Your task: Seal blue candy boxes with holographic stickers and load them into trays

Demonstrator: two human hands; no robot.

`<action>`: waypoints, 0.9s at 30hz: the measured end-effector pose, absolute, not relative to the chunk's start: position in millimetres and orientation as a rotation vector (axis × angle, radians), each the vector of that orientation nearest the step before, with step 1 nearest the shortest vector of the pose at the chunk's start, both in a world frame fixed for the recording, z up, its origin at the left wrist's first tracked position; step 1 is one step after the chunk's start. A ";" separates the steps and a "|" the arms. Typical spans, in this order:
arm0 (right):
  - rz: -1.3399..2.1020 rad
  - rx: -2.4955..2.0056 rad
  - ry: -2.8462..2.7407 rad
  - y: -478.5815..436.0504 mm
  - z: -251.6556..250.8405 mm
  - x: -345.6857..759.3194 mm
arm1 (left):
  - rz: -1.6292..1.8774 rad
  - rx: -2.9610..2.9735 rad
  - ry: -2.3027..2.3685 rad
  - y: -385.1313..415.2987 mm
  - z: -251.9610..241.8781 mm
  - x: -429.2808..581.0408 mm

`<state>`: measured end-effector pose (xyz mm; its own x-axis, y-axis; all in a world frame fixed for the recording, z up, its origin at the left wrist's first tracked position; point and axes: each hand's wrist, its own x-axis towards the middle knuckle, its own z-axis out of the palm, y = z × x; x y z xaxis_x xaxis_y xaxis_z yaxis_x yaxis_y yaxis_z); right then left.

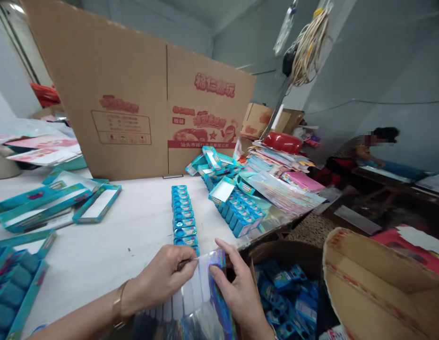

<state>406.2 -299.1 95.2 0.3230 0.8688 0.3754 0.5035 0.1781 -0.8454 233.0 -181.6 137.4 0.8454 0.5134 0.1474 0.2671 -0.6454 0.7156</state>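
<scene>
Near the table's front edge, both hands are at a shiny, iridescent clear sheet (219, 302) with a row of white strips. My left hand (166, 271) is closed in a pinch at its upper left edge. My right hand (238, 293) grips the right side, thumb on the front and the other fingers spread around the far edge. The sheet's lower part runs out of view. Just beyond the hands, a column of small blue boxes (184, 220) stretches away across the white table (141, 236).
Long blue trays (98, 203) lie at left, beside a filled tray (13, 293). More blue boxes (240, 212) stand packed at right. A large cardboard carton (134, 85) rises behind. An open carton (375, 283) and loose blue boxes (293, 293) are lower right. Another person (357, 151) works far right.
</scene>
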 end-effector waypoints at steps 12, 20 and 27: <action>-0.129 -1.359 -2.052 -272.7 112.1 411.0 | 0.315 1.854 0.531 -165.5 121.1 216.0; -0.201 -1.272 -2.014 -267.9 100.8 406.4 | 0.262 1.700 0.523 -156.1 119.8 209.6; -0.513 -1.238 -2.067 -270.6 97.2 406.6 | 0.262 1.658 0.522 -152.5 118.0 210.4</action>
